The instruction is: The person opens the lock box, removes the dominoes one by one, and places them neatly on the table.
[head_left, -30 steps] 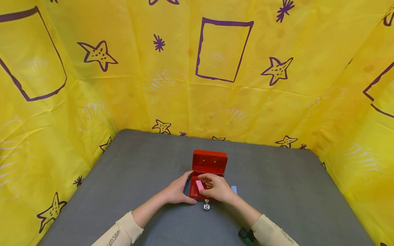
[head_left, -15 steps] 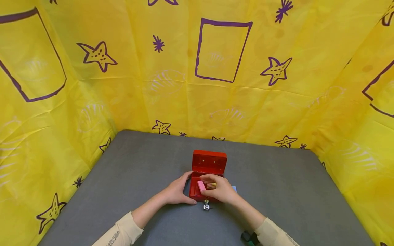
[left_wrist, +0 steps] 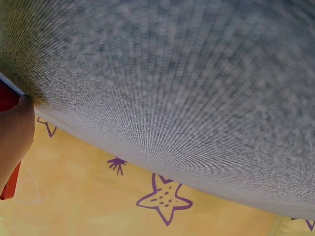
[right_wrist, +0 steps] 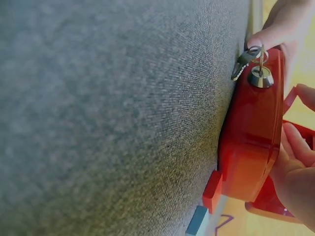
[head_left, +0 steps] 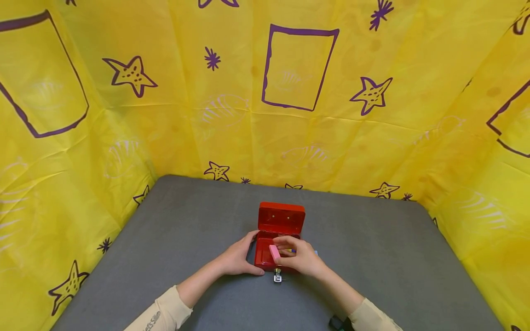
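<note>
A red cash box [head_left: 265,252] stands on the grey table with its lid [head_left: 281,218] raised. A key ring with keys [right_wrist: 244,61] hangs from the lock [right_wrist: 261,77] on its front. My left hand [head_left: 236,257] grips the box's left side, thumb at the front corner and fingers at the back. My right hand [head_left: 302,256] pinches a pink block [head_left: 274,252] between thumb and fingers above the box's open inside. Small bits of blue and yellow show behind the right fingers; what they belong to is mostly hidden. The left wrist view catches only part of the left hand [left_wrist: 15,137].
A red block [right_wrist: 212,191] and a blue block [right_wrist: 197,220] lie on the table at the box's right side. Yellow cloth [head_left: 223,133] with drawn stars surrounds the table [head_left: 198,207]. A dark object [head_left: 337,323] sits by the right sleeve.
My right hand has shifted slightly to the right with the pink block, showing more of the box's inside. The left hand and the box have stayed put.
</note>
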### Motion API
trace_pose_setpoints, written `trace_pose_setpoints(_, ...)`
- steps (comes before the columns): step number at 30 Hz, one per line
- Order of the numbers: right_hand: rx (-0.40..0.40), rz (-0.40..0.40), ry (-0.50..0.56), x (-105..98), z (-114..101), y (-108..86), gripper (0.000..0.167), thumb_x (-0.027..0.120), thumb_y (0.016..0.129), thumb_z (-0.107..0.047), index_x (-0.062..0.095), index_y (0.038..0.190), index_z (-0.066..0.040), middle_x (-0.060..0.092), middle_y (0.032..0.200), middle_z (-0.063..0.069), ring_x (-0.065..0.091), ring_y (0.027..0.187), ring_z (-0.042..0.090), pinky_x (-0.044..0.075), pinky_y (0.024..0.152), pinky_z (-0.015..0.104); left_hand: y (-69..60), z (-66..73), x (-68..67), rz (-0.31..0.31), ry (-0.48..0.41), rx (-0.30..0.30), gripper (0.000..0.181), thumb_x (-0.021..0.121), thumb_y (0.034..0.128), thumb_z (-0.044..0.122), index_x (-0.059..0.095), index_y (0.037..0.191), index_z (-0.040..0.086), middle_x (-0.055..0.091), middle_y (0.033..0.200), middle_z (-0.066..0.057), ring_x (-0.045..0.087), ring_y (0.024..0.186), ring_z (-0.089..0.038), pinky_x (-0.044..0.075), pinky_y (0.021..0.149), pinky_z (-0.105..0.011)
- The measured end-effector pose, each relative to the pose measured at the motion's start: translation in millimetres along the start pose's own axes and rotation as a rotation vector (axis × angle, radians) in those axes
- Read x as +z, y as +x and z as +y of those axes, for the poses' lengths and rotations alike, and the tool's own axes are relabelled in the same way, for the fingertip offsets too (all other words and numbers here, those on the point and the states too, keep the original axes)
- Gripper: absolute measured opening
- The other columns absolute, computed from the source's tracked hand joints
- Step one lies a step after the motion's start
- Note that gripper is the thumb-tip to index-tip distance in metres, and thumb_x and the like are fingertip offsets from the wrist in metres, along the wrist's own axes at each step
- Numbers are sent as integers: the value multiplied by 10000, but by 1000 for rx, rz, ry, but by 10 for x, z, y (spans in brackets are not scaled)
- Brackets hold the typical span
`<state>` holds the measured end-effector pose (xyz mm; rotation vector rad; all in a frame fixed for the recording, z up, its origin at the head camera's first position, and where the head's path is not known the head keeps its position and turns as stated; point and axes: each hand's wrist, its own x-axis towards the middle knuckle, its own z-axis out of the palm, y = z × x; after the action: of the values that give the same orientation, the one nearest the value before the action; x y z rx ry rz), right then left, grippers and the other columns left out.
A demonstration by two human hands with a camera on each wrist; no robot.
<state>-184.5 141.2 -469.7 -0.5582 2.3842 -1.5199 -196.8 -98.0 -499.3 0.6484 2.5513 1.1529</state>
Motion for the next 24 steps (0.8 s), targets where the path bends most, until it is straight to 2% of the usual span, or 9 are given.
trace_pose_setpoints(6,9,-3,33,-57,-278,-138,441,719,847,-21,581,1255,74,559,1283,262,614,1088,420,490,903,472,4,7,-3,3,-1,0,1006,858,704,356,281,1482,83,432,1447,-137,447,1276,-329,410,1005,-566)
trace_pose_setpoints(8,9,1,44,-74,-310,-163,440,717,849,-19,577,1254,84,563,1275,267,615,1085,422,496,897,468,6,13,-5,3,-2,-2,1005,857,706,354,280,1483,83,432,1448,-135,447,1276,-326,408,1009,-562)
trace_pose_setpoints(12,8,23,73,-75,-184,-158,455,718,853,-33,568,1267,83,585,1256,253,616,1090,411,496,909,460,5,22,-10,5,0,-4,1005,858,706,350,281,1483,81,435,1445,-134,451,1271,-323,413,1005,-559)
trace_pose_setpoints(17,11,48,113,-81,47,-140,479,736,858,-93,571,1288,40,589,1274,206,623,1111,330,491,936,377,1,19,-10,5,-4,-7,1007,863,701,347,283,1479,81,437,1441,-133,453,1263,-320,425,994,-556)
trace_pose_setpoints(24,16,67,139,-129,103,-198,491,747,855,-129,572,1285,31,598,1266,181,616,1117,314,492,937,350,-3,3,1,-1,-15,-7,1013,864,700,350,279,1480,76,435,1438,-137,454,1254,-318,434,986,-553)
